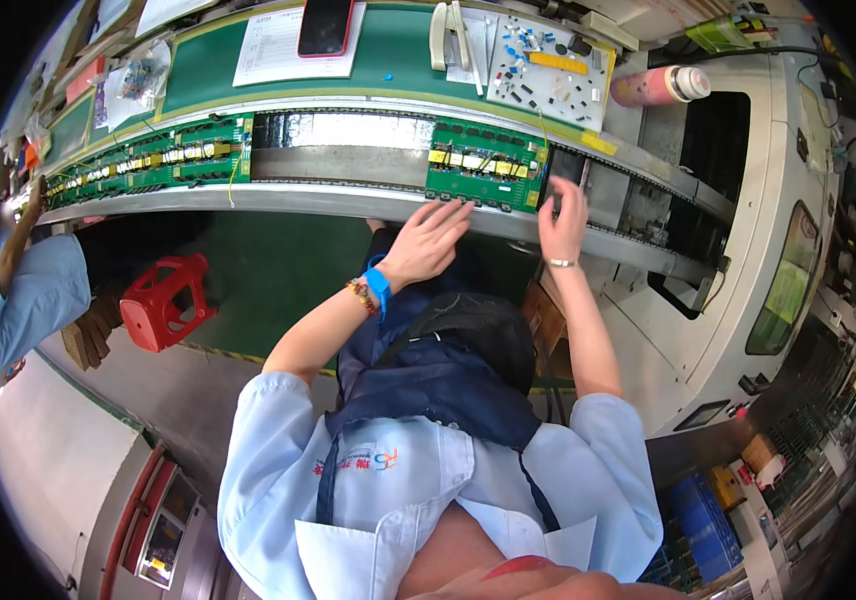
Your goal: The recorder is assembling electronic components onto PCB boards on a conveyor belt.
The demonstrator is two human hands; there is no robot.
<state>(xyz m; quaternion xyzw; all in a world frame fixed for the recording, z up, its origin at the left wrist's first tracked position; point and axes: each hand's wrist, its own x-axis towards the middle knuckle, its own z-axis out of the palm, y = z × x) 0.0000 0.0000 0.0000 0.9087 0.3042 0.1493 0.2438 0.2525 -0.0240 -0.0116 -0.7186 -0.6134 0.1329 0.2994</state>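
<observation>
Fisheye view, brightly lit, black corners.
White glare on metal plate (343, 150), eleven o'clock; white machine (753, 260), edges bowed, three o'clock.

1. The circuit board (486, 166) is lying flat on the conveyor (328, 199), component side facing up.
2. It is showing a green surface, with yellow blocks running in a row across its middle and dark parts lining its far edge.
3. It is sitting between the conveyor's two rails, toward the conveyor's right end.

Bumpy circuit board (485, 165), smooth metal rail (328, 198), glossy plastic stool (141, 322)
</observation>
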